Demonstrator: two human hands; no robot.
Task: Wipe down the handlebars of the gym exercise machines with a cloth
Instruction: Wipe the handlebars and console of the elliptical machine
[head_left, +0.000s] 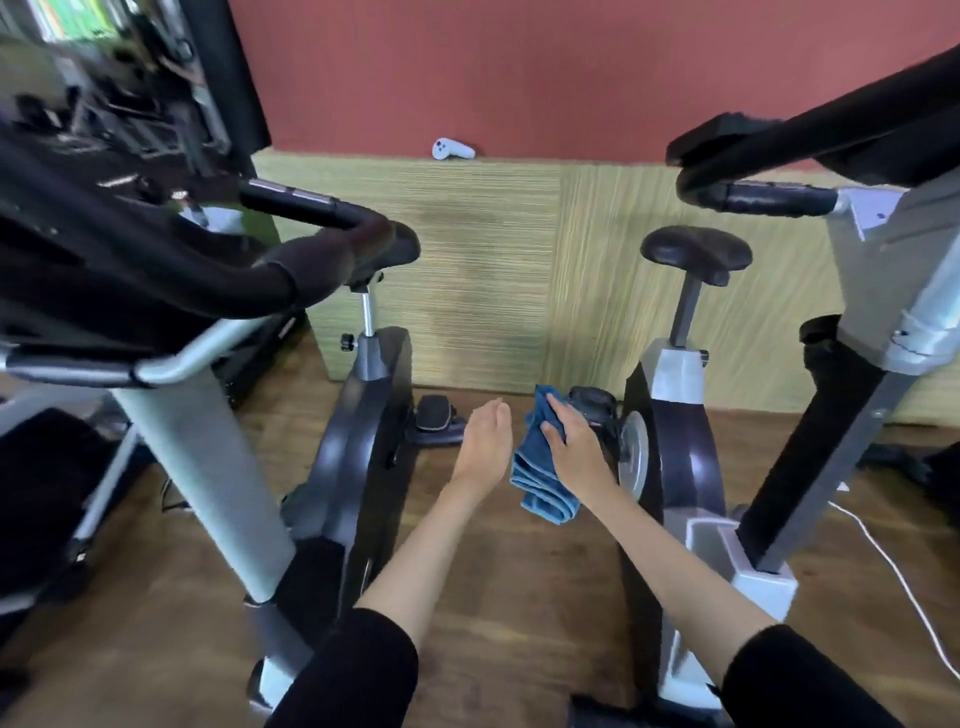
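Note:
I stand between two exercise bikes. My right hand holds a folded blue cloth in the air between them, fingers curled over its top edge. Just left of the cloth, my left hand is stretched out with straight fingers and holds nothing. The left bike's black handlebars curve across the upper left, well above my hands. At the upper right are the right bike's black handlebars, also apart from the cloth.
Each bike has a black saddle and a dark flywheel housing on the wooden floor. A white controller lies on the ledge of the back wall. A white cable runs along the floor at right. A mirror stands at far left.

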